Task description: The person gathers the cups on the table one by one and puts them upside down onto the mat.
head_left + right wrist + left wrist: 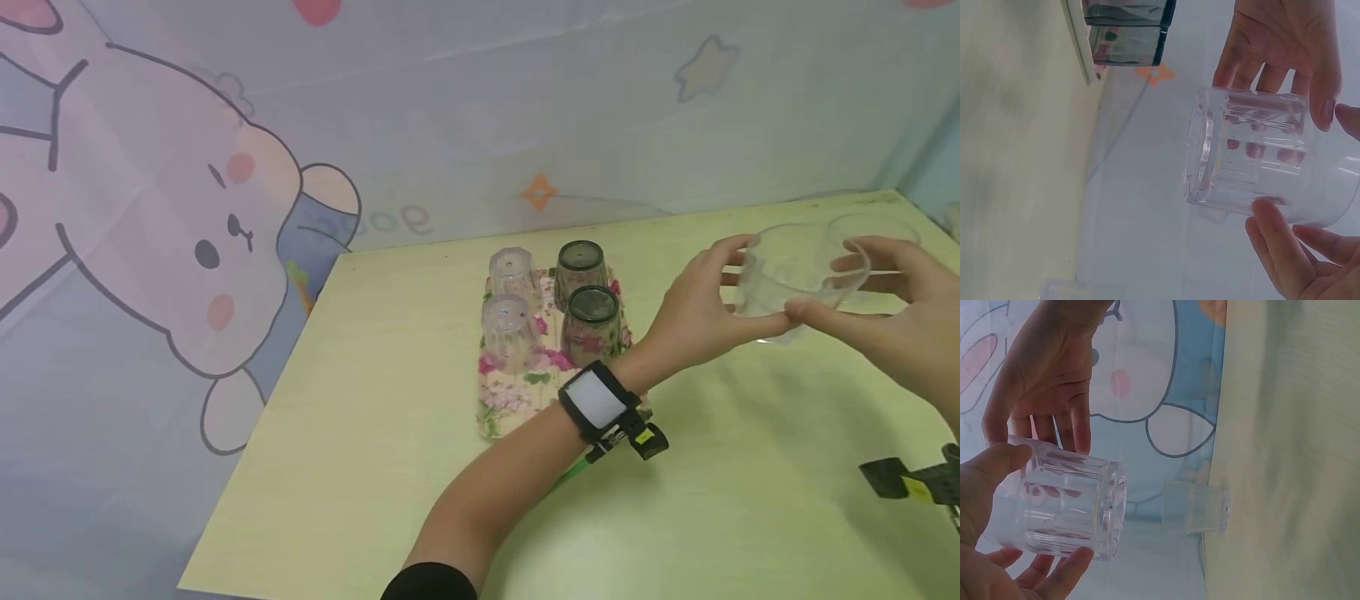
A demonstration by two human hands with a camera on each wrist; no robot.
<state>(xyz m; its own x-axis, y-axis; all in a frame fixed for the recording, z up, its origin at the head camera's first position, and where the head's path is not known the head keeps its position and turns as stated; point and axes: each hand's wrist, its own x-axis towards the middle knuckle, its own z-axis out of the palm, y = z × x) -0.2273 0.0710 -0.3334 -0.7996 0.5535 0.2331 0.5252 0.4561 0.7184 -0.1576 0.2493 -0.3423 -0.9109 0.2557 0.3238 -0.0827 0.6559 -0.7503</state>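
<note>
Both hands hold one clear drinking glass (798, 258) upright above the right side of the table, its thick faceted base downward. My left hand (705, 304) grips it from the left, fingers curved round its side. From the right, my right hand (911, 312) holds it too, the thumb on the near side and fingers behind. In the left wrist view, the left hand (997, 531) is at the lower left and the right hand (1054, 381) comes from above. The right wrist view shows the glass (1260, 150) between both hands.
A second clear glass (881, 227) stands behind the right hand. On a floral tray (506, 408) mid-table stand upside-down glasses: two clear ones, including a near one (510, 329), and two dark ones, including a near one (592, 325). A cartoon-printed backdrop (465, 108) hangs behind the table.
</note>
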